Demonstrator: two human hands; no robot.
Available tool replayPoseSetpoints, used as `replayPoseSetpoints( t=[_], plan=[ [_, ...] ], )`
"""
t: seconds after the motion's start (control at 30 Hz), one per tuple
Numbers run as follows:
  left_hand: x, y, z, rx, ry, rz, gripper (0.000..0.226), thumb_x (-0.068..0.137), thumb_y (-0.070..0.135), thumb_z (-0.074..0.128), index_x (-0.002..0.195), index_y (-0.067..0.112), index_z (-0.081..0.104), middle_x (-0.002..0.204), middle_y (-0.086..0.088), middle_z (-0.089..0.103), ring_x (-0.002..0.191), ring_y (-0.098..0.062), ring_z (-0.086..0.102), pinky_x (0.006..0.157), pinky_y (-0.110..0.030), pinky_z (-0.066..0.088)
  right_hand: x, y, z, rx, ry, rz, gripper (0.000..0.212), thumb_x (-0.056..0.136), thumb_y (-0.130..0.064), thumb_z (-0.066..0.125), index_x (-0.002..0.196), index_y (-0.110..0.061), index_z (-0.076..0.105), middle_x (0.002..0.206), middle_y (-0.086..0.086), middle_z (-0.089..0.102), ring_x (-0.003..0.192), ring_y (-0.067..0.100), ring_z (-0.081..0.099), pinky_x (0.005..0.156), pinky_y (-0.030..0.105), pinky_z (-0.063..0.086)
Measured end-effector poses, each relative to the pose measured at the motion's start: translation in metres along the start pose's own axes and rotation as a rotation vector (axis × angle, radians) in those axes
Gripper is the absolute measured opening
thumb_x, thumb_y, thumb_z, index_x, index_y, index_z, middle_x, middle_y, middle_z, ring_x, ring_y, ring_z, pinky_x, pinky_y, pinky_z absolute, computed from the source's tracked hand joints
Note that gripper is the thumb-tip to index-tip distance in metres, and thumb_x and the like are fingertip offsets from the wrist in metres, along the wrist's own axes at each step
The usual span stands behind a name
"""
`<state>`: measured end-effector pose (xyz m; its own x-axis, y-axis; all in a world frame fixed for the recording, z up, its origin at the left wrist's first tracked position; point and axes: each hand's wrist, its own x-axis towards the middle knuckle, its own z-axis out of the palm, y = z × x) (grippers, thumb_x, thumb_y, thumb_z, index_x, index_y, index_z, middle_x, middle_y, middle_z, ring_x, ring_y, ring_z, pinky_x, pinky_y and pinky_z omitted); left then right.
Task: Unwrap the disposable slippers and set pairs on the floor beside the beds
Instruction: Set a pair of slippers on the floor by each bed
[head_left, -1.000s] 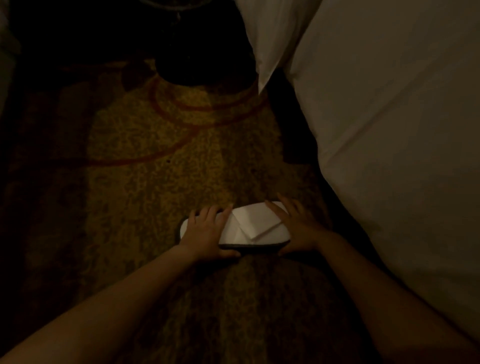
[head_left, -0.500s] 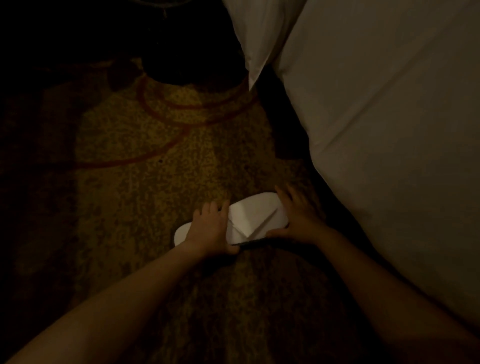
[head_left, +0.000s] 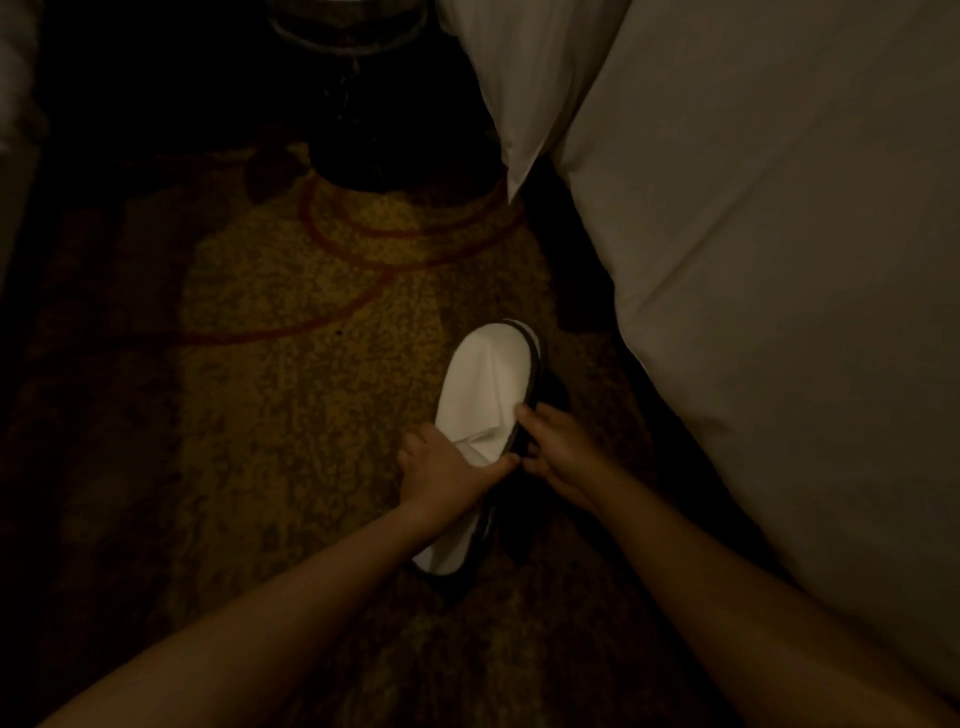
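Obs.: one white slipper (head_left: 485, 395) is low over the carpeted floor (head_left: 270, 374), just beside the bed (head_left: 779, 322). A second ago it lay crosswise to the bed edge. It has now been swung round so its long axis runs roughly along that edge, toe end away from the person. The rim on the bed side looks raised, with the dark sole edge showing. In this light I cannot tell whether the heel touches the floor.

Left hand (head_left: 447, 470): curled round the side of the slipper away from the bed, thumb laid across the white upper, holding at mid-length. Right hand (head_left: 558, 454): fingers (head_left: 529, 414) curled over the dark rim on the bed side, gripping it. Neither hand is slack.

No wrapper seen on it. I can make out only one slipper; it is too dark to say whether a second lies beneath.

Judgement: the turn lines it up with the bed, so this looks like the placing step. Still to do: set it flat, let go, lay its mate alongside. The upper is creased flat and may need opening.
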<state>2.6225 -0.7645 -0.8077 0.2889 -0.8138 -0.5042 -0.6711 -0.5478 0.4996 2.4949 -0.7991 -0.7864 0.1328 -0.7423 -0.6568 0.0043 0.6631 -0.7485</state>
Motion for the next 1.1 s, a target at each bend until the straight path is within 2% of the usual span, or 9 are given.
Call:
replayPoseSetpoints(
  t=[0.07,0.17,0.33,0.53,0.67,0.8,0.87,1.03,1.1],
  plan=[
    [-0.002,0.0,-0.001,-0.014,-0.009,-0.018,0.118,0.055,0.074,0.067,0.141,0.009,0.018,0.143,-0.015,0.026,0.134,-0.033,0.026,0.103,-0.041,0.034,-0.001,-0.004,-0.002,-0.059,0.042,-0.028,0.034,0.096,-0.025,0.051,0.126,-0.01,0.052,0.115,0.007,0.06,0.088,0.013,0.059,0.062,0.023,0.054],
    [-0.001,0.0,-0.004,-0.125,-0.073,-0.054,0.114,0.058,0.072,0.067,0.141,0.008,0.024,0.142,-0.015,0.033,0.128,-0.033,0.038,0.099,-0.042,0.04,-0.001,-0.009,-0.008,-0.206,0.107,-0.107,0.035,0.093,-0.02,0.055,0.123,-0.003,0.054,0.124,0.017,0.059,0.096,0.022,0.06,0.078,0.031,0.053],
    [0.006,-0.001,-0.018,-0.471,-0.111,-0.141,0.059,0.081,0.045,0.064,0.124,0.009,0.044,0.121,-0.013,0.055,0.089,-0.018,0.051,0.064,-0.03,0.045,-0.003,-0.016,-0.015,-0.318,0.113,-0.184,0.045,0.089,-0.022,0.061,0.129,-0.003,0.05,0.127,0.016,0.057,0.104,0.022,0.056,0.086,0.03,0.046],
    [0.009,-0.004,-0.027,-0.68,-0.203,-0.151,0.042,0.087,0.027,0.063,0.124,0.012,0.048,0.109,-0.005,0.056,0.09,-0.018,0.054,0.062,-0.027,0.045,-0.001,-0.014,-0.015,-0.358,0.172,-0.153,0.064,0.092,-0.032,0.056,0.144,-0.004,0.032,0.147,0.013,0.039,0.13,0.029,0.042,0.101,0.033,0.038],
    [0.004,-0.004,-0.03,-0.826,-0.266,-0.254,0.026,0.087,0.015,0.062,0.111,0.012,0.052,0.092,-0.005,0.059,0.079,-0.016,0.055,0.06,-0.028,0.047,-0.004,-0.028,-0.014,-0.496,0.298,-0.325,0.037,0.096,-0.021,0.049,0.125,0.001,0.052,0.13,0.017,0.055,0.107,0.023,0.053,0.08,0.024,0.042],
    [-0.008,-0.017,-0.022,-1.085,-0.353,-0.395,0.045,0.083,0.002,0.063,0.123,0.015,0.045,0.105,-0.005,0.06,0.088,-0.02,0.06,0.053,-0.03,0.056,-0.006,-0.044,-0.013,-0.822,0.417,-0.635,0.028,0.097,-0.019,0.046,0.11,0.001,0.062,0.109,0.016,0.064,0.098,0.025,0.058,0.081,0.028,0.045],
    [-0.02,-0.024,-0.01,-1.099,-0.344,-0.417,0.054,0.083,0.002,0.063,0.13,0.015,0.041,0.106,-0.003,0.059,0.085,-0.018,0.059,0.051,-0.029,0.055,-0.003,-0.044,-0.011,-1.068,0.44,-0.73,0.028,0.096,-0.015,0.046,0.118,-0.005,0.063,0.115,0.014,0.064,0.106,0.026,0.057,0.09,0.03,0.045],
    [-0.041,-0.033,0.02,-1.178,-0.245,-0.452,0.061,0.086,0.004,0.062,0.139,0.01,0.033,0.138,-0.014,0.047,0.102,-0.026,0.056,0.062,-0.032,0.053,0.013,-0.019,-0.007,-1.362,0.379,-0.688,0.031,0.096,-0.015,0.044,0.123,-0.013,0.058,0.125,0.009,0.059,0.112,0.025,0.05,0.089,0.031,0.041],
    [-0.044,-0.032,0.023,-1.178,-0.243,-0.479,0.06,0.088,0.008,0.06,0.139,0.01,0.03,0.138,-0.016,0.046,0.107,-0.03,0.056,0.064,-0.034,0.054,0.018,-0.013,-0.008,-1.454,0.343,-0.702,0.031,0.087,-0.01,0.06,0.118,-0.009,0.062,0.12,0.011,0.063,0.106,0.027,0.055,0.081,0.034,0.046]
  ],
)
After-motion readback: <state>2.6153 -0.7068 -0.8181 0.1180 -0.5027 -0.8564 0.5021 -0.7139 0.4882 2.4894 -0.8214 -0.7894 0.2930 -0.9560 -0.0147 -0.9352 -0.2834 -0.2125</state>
